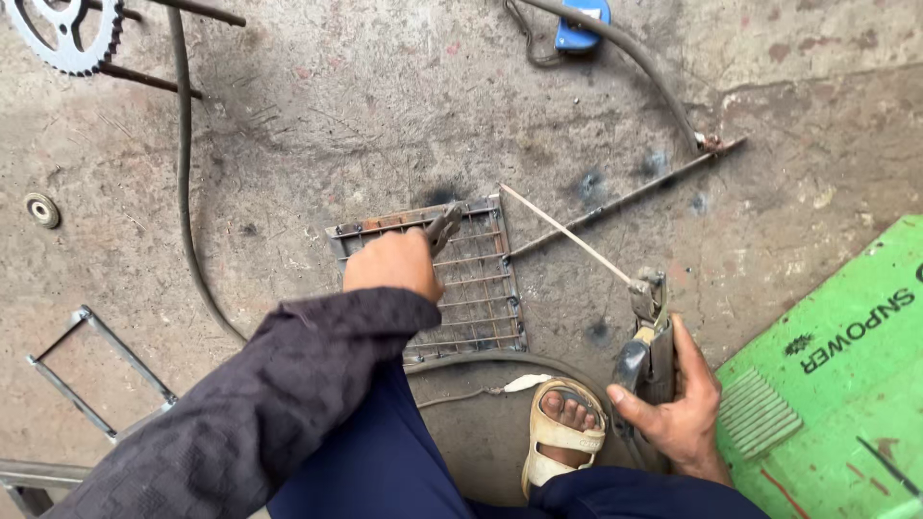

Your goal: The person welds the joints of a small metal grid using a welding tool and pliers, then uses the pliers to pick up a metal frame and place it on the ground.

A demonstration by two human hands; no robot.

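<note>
Far left floor: a toothed sprocket (64, 34) lies at the top corner, a small round washer (41, 210) sits below it, and a bare metal frame (91, 370) rests near the bottom edge. A dark cable (185, 192) runs down the concrete floor (317, 115) between them and the work.

Left hand: the left hand (392, 264) reaches out from a dark sleeve, fingers closed round the handles of pliers (443, 227). The plier tip sits at the top bar of the grille; I cannot tell whether it actually bites the bar.

Work piece: a small wire grille (460, 279) lies flat on the floor, just ahead of the sandalled foot (565, 428), with scorch marks on the concrete around it.

Right hand: the right hand (673, 404) is wrapped tight on an electrode holder (646, 351). Its thin welding rod (567, 235) slants up and left, the tip just beside the grille's upper right corner.

Step in hand, as I judge it: steadying the grille with the pliers while the rod is brought to that corner.

Next move calls for: a firm hold with the pliers and a fine, steady tip placement on the joint.

Far right: a long flat bar (625, 200) lies beyond the rod, and a green machine case (836, 404) fills the corner.
</note>
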